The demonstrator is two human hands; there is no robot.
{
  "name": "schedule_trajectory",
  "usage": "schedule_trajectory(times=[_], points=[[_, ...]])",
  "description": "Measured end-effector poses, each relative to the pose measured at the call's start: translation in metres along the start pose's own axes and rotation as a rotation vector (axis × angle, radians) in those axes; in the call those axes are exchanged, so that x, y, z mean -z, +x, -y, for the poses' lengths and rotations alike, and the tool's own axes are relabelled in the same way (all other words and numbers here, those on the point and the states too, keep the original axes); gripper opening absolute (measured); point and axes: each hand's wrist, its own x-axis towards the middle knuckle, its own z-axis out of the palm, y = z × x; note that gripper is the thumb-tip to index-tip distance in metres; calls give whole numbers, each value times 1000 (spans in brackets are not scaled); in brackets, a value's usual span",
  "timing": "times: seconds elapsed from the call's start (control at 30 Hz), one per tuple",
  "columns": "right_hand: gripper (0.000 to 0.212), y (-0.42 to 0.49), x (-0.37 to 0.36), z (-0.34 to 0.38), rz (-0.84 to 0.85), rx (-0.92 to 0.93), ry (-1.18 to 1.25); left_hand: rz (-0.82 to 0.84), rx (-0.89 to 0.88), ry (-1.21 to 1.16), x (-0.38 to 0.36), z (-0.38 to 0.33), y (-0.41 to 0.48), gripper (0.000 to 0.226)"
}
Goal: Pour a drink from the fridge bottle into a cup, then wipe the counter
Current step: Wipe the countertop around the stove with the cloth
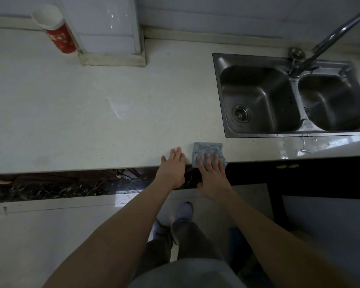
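Pressing flat on a folded blue cloth (208,151), the right hand (211,173) lies with its fingers straight and spread, curled round nothing, pinning the cloth at the front edge of the pale counter (92,111); the left hand (173,169) rests just beside it on the left, fingers likewise straight on the bare surface, gripping nothing; the two hands are close but apart. The step in hand looks to be the wiping, since the red-and-white paper cup (56,30) stands well away at the back left, by the wall and next to a tiled pillar (104,28), and no bottle shows anywhere in view; whether the cup holds a drink cannot be told from this angle. To the right of the cloth a double steel sink (216,90) is set into the counter, its tap (330,38) rising behind the divide; beads and a small pool of water (303,150) lie on the strip between the sink and the front edge, near the cloth but not touching it; a faint pale streak (114,109) marks the middle of the counter. The next move, as I judge it, calls for downward pressure on the cloth while it slides sideways, most likely right toward the water; the cloth sits so close to the edge that a careless sweep could push it, or the water, off onto the floor.
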Motion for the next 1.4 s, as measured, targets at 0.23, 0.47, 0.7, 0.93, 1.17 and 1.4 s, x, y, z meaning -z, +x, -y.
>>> schedule_trajectory(times=[0.23,0.47,0.7,0.93,1.17,1.4], points=[[87,21,18,-11,51,8,6,2,-23,35,8,2,2,79],[86,95,62,-31,83,-25,10,4,-130,255,38,0,18,43],[83,186,119,-60,68,13,-28,-137,-110,118,83,9,81,50],[85,276,166,-85,24,68,-67,-138,20,78,126,37,141,66],[83,354,221,-95,33,96,-100,-15,-8,240,141,40,162,69],[84,410,251,-100,14,70,-97,6,-56,129,155,51,159,74]])
